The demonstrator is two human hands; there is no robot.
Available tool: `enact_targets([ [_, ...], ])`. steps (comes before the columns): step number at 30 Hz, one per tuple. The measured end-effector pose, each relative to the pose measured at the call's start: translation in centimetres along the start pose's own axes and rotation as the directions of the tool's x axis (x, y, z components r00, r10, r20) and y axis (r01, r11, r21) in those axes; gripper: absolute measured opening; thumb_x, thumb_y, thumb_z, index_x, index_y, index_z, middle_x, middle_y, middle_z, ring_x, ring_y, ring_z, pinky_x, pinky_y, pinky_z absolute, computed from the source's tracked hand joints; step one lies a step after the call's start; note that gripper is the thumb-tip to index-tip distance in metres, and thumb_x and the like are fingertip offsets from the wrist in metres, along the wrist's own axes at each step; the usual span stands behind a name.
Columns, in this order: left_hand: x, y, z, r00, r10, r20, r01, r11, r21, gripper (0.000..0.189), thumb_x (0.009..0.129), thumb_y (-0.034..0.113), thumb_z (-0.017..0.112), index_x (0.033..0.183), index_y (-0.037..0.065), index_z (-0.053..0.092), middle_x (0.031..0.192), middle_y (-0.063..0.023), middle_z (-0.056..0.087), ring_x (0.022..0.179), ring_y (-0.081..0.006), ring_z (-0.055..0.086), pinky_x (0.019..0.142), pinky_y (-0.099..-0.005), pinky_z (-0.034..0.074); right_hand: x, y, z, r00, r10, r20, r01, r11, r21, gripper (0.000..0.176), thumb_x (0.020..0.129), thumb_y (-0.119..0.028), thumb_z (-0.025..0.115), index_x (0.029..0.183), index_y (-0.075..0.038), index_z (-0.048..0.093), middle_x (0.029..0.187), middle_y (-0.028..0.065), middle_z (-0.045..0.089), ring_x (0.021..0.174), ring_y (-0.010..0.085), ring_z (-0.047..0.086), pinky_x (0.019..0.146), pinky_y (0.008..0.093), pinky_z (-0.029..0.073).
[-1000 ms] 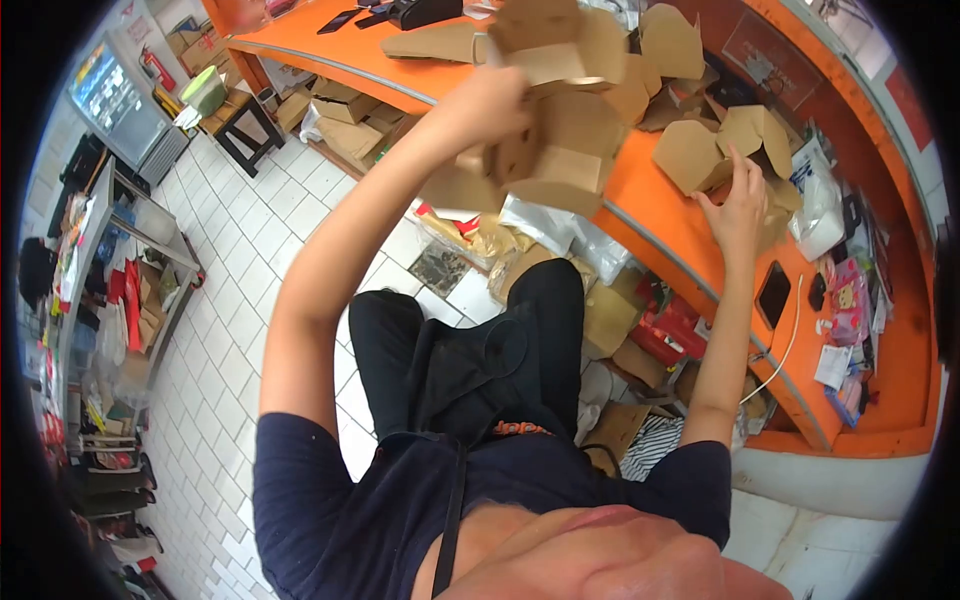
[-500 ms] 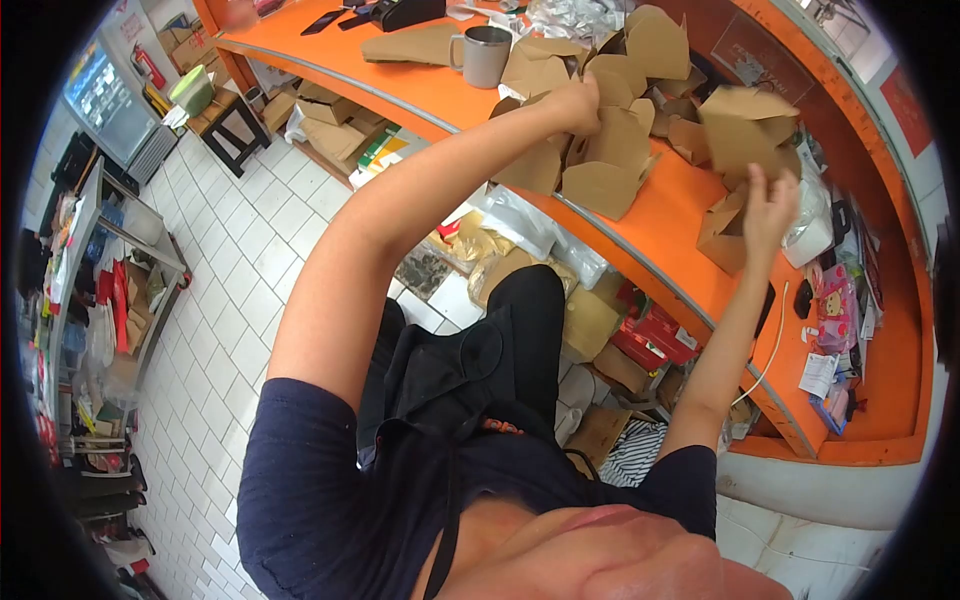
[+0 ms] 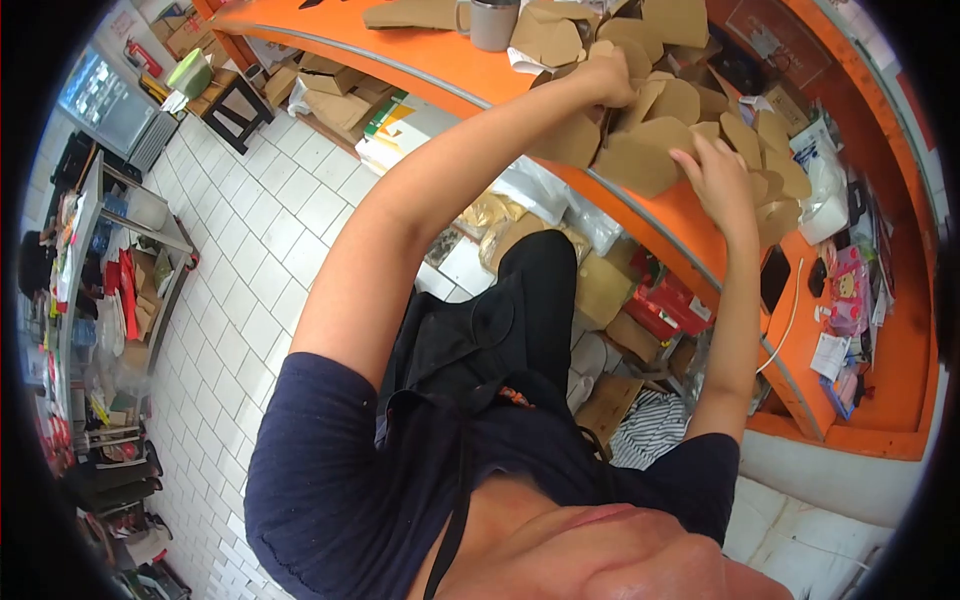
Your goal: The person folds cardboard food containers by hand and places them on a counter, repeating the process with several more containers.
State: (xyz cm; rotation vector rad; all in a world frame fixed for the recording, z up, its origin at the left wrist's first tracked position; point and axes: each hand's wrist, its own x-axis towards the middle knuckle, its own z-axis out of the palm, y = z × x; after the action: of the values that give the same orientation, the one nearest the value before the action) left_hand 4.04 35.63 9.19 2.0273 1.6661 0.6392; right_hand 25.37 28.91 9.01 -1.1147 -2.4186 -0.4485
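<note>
Several brown cardboard takeout boxes with their flaps up crowd the orange counter. My left hand [image 3: 607, 78] is closed at the edge of one open takeout box [image 3: 650, 152], its fingertips partly hidden among the flaps. My right hand [image 3: 722, 185] grips the right side of these boxes, thumb in front and fingers over a flap. To its right, more open takeout boxes [image 3: 775, 165] lean against one another. A grey metal mug [image 3: 490, 24] stands left of the boxes, beside flat brown cardboard [image 3: 415, 14].
The orange counter [image 3: 440, 85] has a metal-trimmed front edge. On its right part lie a white cable [image 3: 785, 330], a pink pouch [image 3: 848, 285] and a clear plastic bag [image 3: 822, 180]. Cartons and bags fill the space below. A metal cart [image 3: 150, 235] stands at the left.
My right hand has moved left and slightly down, from a raised takeout box to the boxes near my left hand. My left hand shifted slightly right, and the view tilted a little.
</note>
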Motion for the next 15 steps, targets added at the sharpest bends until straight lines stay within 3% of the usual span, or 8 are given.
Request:
enact_targets([
  [2,1.1,0.3,1.0,0.997,0.02,-0.071,-0.018,0.999,0.027,0.072,0.073,0.028,0.057,0.123,-0.015,0.028,0.085,-0.0262,0.061,0.072,-0.0313,0.063,0.059,-0.0366,0.05,1.9,1.0,0.7,0.99,-0.006,0.142,-0.009,0.994,0.11,0.033,0.085,-0.035,0.053,0.089,-0.002,0.051,0.067,0.0158,0.056,0.065,0.0349,0.053,0.059,0.0422,0.041],
  [5,-0.1,0.2,0.1,0.993,-0.073,0.088,0.095,0.952,-0.291,0.088,0.076,0.053,0.054,0.127,-0.012,0.027,0.101,-0.0285,0.057,0.089,-0.0348,0.059,0.077,-0.0402,0.047,3.4,1.4,-1.0,0.896,0.088,0.435,-0.215,0.943,0.252,0.036,0.081,-0.039,0.057,0.09,-0.004,0.055,0.066,0.0134,0.058,0.068,0.0335,0.056,0.061,0.0377,0.044],
  [8,-8.5,-1.3,-3.3,0.809,0.515,-0.284,-0.405,0.838,0.366,0.107,0.065,0.063,0.061,0.126,-0.015,0.022,0.112,-0.0287,0.048,0.106,-0.0361,0.049,0.085,-0.0464,0.04,3.1,-0.5,-3.1,0.947,0.143,0.289,-0.2,0.963,0.181,0.039,0.074,-0.042,0.064,0.092,-0.008,0.061,0.07,0.0106,0.061,0.071,0.0289,0.059,0.075,0.0352,0.044],
  [9,-10.9,-2.3,-4.1,0.65,0.706,-0.282,-0.411,0.638,0.651,0.113,0.06,0.065,0.066,0.126,-0.016,0.022,0.122,-0.0288,0.041,0.116,-0.0381,0.04,0.093,-0.0494,0.033,3.0,-1.0,-3.1,0.996,-0.086,-0.016,0.086,0.996,-0.009,0.04,0.07,-0.043,0.066,0.092,-0.01,0.063,0.072,0.0091,0.062,0.074,0.026,0.06,0.082,0.0368,0.041],
  [10,-12.8,-3.6,-4.4,0.655,0.702,-0.279,-0.411,0.641,0.648,0.113,0.06,0.065,0.066,0.126,-0.016,0.022,0.122,-0.0288,0.041,0.116,-0.0381,0.04,0.093,-0.0494,0.033,2.7,-1.3,-2.8,0.896,-0.362,-0.257,0.295,0.918,-0.264,0.041,0.067,-0.043,0.069,0.093,-0.012,0.064,0.074,0.0076,0.064,0.078,0.023,0.061,0.09,0.0384,0.037],
  [12,-15.4,-6.2,-4.6,0.674,0.548,-0.496,-0.294,0.815,0.5,0.121,0.052,0.059,0.076,0.136,-0.001,0.013,0.136,-0.0246,0.025,0.128,-0.0371,0.023,0.103,-0.0464,0.021,2.2,-1.6,-0.3,0.933,-0.294,-0.207,0.279,0.955,-0.099,0.04,0.064,-0.041,0.071,0.092,-0.014,0.064,0.079,0.0076,0.064,0.081,0.0238,0.061,0.097,0.0428,0.029],
  [14,-14.0,-10.3,-1.0,0.676,0.468,-0.57,-0.374,0.884,0.282,0.123,0.049,0.058,0.078,0.138,0.003,0.012,0.138,-0.022,0.021,0.13,-0.0383,0.019,0.104,-0.0475,0.018,2.2,-0.9,0.5,0.956,0.036,0.291,-0.036,0.999,-0.008,0.041,0.062,-0.04,0.073,0.092,-0.014,0.064,0.082,0.0097,0.064,0.084,0.0272,0.06,0.097,0.042,0.03],
  [15,-11.6,-13.2,2.2,0.674,0.363,-0.643,-0.446,0.894,0.038,0.126,0.047,0.056,0.08,0.139,0.007,0.01,0.141,-0.0194,0.016,0.131,-0.0394,0.016,0.105,-0.0485,0.015,1.8,0.5,0.4,0.983,-0.109,0.149,0.085,0.984,0.154,0.04,0.063,-0.037,0.073,0.095,-0.014,0.063,0.084,0.0143,0.064,0.086,0.0284,0.061,0.1,0.0418,0.028],
])
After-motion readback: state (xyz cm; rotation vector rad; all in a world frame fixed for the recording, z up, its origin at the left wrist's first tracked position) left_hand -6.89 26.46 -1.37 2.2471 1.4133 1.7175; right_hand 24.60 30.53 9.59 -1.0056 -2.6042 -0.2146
